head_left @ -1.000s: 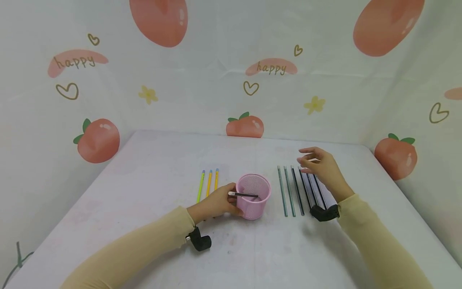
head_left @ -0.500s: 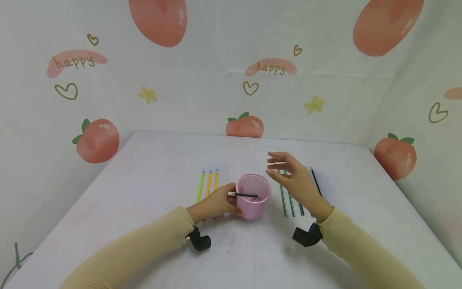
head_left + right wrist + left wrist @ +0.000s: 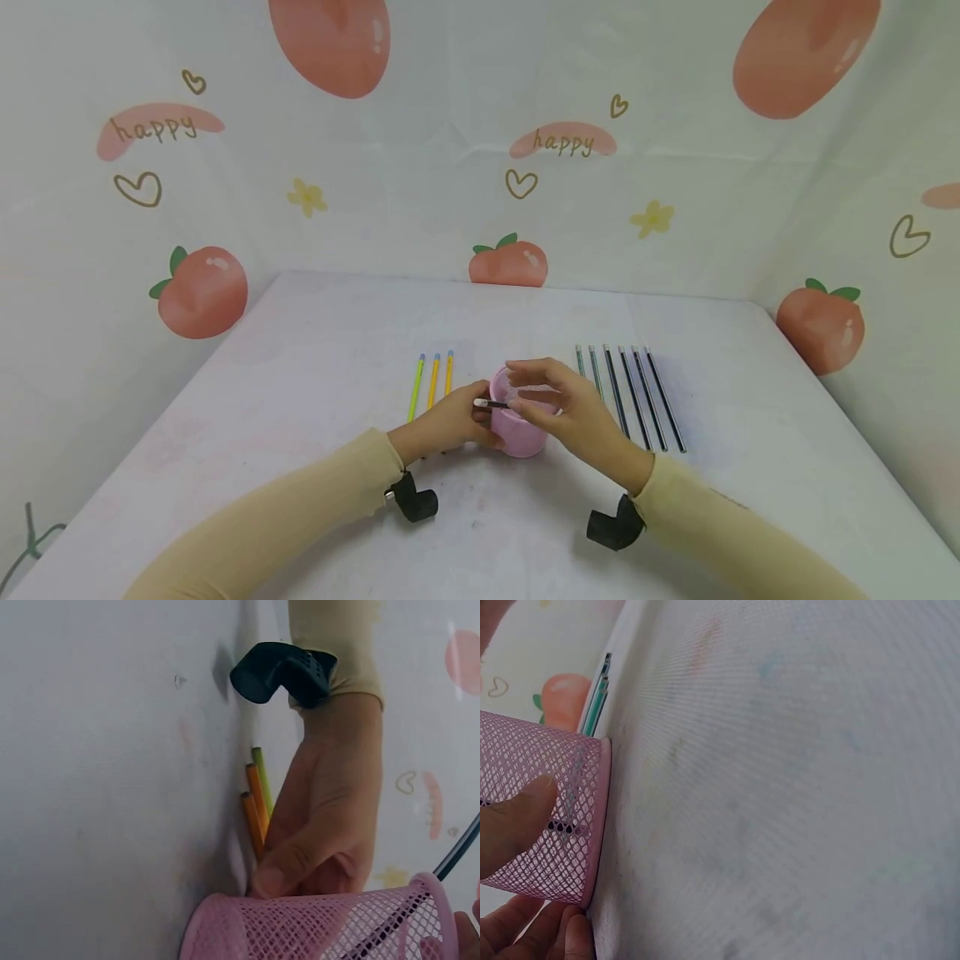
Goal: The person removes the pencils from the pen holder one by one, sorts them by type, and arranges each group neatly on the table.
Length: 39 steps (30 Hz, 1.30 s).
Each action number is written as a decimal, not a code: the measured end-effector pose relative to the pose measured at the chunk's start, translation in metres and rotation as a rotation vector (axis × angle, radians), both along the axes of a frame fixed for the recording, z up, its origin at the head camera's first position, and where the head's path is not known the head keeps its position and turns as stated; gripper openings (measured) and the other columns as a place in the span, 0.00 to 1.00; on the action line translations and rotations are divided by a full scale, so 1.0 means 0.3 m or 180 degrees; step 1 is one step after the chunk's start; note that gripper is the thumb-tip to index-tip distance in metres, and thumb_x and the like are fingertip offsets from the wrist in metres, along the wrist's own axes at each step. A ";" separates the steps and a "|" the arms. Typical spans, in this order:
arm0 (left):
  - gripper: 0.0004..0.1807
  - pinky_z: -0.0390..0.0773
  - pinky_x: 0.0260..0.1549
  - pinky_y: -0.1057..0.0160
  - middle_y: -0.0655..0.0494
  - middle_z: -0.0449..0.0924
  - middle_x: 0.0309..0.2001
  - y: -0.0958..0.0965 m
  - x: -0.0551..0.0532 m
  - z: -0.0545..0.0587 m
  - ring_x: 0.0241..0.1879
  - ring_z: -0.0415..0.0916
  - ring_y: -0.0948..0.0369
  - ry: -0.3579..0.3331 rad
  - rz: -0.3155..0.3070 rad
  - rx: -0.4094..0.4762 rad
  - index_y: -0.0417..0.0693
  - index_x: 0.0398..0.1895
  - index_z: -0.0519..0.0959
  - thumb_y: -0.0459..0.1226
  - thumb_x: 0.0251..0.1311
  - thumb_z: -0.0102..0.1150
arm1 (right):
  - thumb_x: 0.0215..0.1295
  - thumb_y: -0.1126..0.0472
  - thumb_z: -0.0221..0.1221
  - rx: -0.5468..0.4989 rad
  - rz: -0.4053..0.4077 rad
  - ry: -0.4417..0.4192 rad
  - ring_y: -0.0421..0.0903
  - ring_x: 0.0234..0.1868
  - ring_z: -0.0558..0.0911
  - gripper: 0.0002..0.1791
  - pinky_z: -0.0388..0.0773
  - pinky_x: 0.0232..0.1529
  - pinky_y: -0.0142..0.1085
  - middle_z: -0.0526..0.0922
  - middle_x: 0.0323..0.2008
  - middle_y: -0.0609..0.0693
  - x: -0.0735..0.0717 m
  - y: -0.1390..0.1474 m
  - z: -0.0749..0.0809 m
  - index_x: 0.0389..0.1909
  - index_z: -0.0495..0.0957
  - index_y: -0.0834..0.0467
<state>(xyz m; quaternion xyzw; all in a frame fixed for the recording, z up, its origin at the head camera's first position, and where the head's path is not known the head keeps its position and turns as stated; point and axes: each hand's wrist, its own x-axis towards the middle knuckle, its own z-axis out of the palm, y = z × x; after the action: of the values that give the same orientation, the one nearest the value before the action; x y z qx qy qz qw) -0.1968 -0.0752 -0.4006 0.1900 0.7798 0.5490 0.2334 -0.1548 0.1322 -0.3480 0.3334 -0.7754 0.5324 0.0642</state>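
Note:
A pink mesh pencil cup (image 3: 519, 439) stands upright mid-table, and my left hand (image 3: 453, 417) grips its left side. In the left wrist view the thumb (image 3: 526, 817) lies across the mesh, with the other fingers behind it near the base. One dark pencil (image 3: 491, 403) with a white end leans in the cup, sticking out over the rim toward the left. My right hand (image 3: 573, 412) hovers over the cup's opening, fingers extended and spread, thumb close by the leaning pencil. It covers part of the rim. Nothing shows between its fingers.
Right of the cup lies a row of several dark and teal pencils (image 3: 666, 400), partly behind my right hand. Left of it lie a green pencil (image 3: 417, 387) and two orange pencils (image 3: 435, 379), partly behind my left hand. A patterned cloth (image 3: 420, 208) hangs behind the table.
My right hand has moved left and toward me, from above the dark pencils to the cup's opening, uncovering those pencils. The left hand and cup have stayed put.

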 end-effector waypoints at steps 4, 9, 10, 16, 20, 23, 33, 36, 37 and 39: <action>0.38 0.77 0.58 0.58 0.49 0.71 0.63 -0.002 0.000 -0.002 0.62 0.72 0.51 0.0026 -0.0016 -0.0011 0.42 0.63 0.66 0.30 0.47 0.73 | 0.60 0.67 0.64 0.0068 0.0050 -0.0033 0.50 0.52 0.82 0.22 0.82 0.52 0.38 0.80 0.52 0.54 -0.004 -0.009 -0.011 0.56 0.75 0.59; 0.36 0.78 0.56 0.59 0.49 0.72 0.61 -0.003 -0.001 0.001 0.61 0.73 0.52 0.0097 -0.0012 -0.0038 0.41 0.61 0.68 0.29 0.46 0.73 | 0.57 0.69 0.66 0.0220 0.0100 -0.0024 0.48 0.50 0.83 0.22 0.82 0.51 0.37 0.80 0.51 0.51 -0.006 -0.019 -0.004 0.54 0.77 0.58; 0.35 0.78 0.56 0.60 0.49 0.73 0.60 -0.003 -0.001 0.002 0.61 0.74 0.52 0.0118 -0.0003 -0.0057 0.42 0.60 0.68 0.30 0.46 0.73 | 0.57 0.69 0.66 0.0259 0.0109 -0.0019 0.48 0.50 0.83 0.22 0.83 0.51 0.37 0.80 0.51 0.51 -0.006 -0.021 -0.003 0.54 0.77 0.57; 0.35 0.79 0.55 0.59 0.46 0.73 0.60 -0.001 -0.001 0.005 0.60 0.74 0.50 0.0162 -0.0014 -0.0047 0.40 0.60 0.68 0.28 0.46 0.73 | 0.58 0.68 0.65 0.0476 0.0130 0.0125 0.46 0.48 0.84 0.16 0.83 0.50 0.39 0.83 0.46 0.51 -0.005 -0.032 -0.004 0.48 0.78 0.59; 0.36 0.78 0.56 0.60 0.46 0.73 0.62 -0.001 -0.001 0.008 0.62 0.73 0.50 0.0187 -0.0084 0.0019 0.39 0.61 0.67 0.27 0.46 0.71 | 0.56 0.70 0.67 0.0616 0.0061 0.0336 0.43 0.44 0.84 0.14 0.84 0.48 0.37 0.84 0.42 0.47 -0.003 -0.035 -0.004 0.43 0.80 0.56; 0.36 0.78 0.57 0.60 0.47 0.72 0.62 -0.001 0.001 0.014 0.62 0.72 0.51 0.0171 -0.0105 0.0047 0.40 0.62 0.67 0.26 0.47 0.71 | 0.54 0.71 0.67 0.0677 0.0009 0.0510 0.42 0.43 0.84 0.14 0.84 0.46 0.36 0.84 0.40 0.45 -0.005 -0.034 -0.008 0.41 0.81 0.56; 0.36 0.78 0.57 0.60 0.42 0.73 0.61 0.000 0.004 0.016 0.61 0.73 0.49 0.0125 -0.0100 0.0073 0.37 0.62 0.66 0.26 0.48 0.70 | 0.53 0.74 0.67 0.0440 0.0019 0.0584 0.42 0.41 0.85 0.15 0.86 0.41 0.36 0.84 0.38 0.48 -0.007 -0.027 -0.028 0.40 0.81 0.57; 0.35 0.77 0.58 0.60 0.42 0.74 0.60 0.000 0.006 0.018 0.61 0.73 0.50 0.0156 -0.0080 0.0040 0.37 0.61 0.67 0.26 0.47 0.70 | 0.53 0.74 0.67 0.0313 -0.0031 0.0634 0.42 0.40 0.85 0.16 0.86 0.38 0.36 0.84 0.39 0.48 -0.003 -0.023 -0.027 0.41 0.81 0.57; 0.36 0.77 0.58 0.60 0.42 0.75 0.59 0.000 0.006 0.017 0.61 0.73 0.50 0.0167 -0.0073 0.0021 0.37 0.61 0.67 0.27 0.47 0.71 | 0.52 0.75 0.67 0.0248 -0.0042 0.0663 0.43 0.40 0.85 0.16 0.86 0.37 0.36 0.83 0.39 0.49 -0.003 -0.022 -0.026 0.41 0.81 0.57; 0.36 0.76 0.59 0.59 0.42 0.75 0.59 -0.001 0.005 0.017 0.61 0.73 0.50 0.0178 -0.0079 0.0015 0.37 0.62 0.67 0.27 0.47 0.71 | 0.51 0.76 0.67 0.0100 -0.0058 0.0759 0.43 0.39 0.85 0.16 0.86 0.37 0.34 0.83 0.38 0.50 -0.005 -0.019 -0.021 0.40 0.80 0.59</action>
<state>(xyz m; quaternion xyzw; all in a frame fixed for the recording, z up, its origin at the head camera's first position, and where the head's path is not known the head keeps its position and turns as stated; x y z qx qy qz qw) -0.1952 -0.0756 -0.3955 0.2155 0.7823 0.5423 0.2179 -0.1562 0.1265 -0.3543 0.3882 -0.7735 0.4761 0.1557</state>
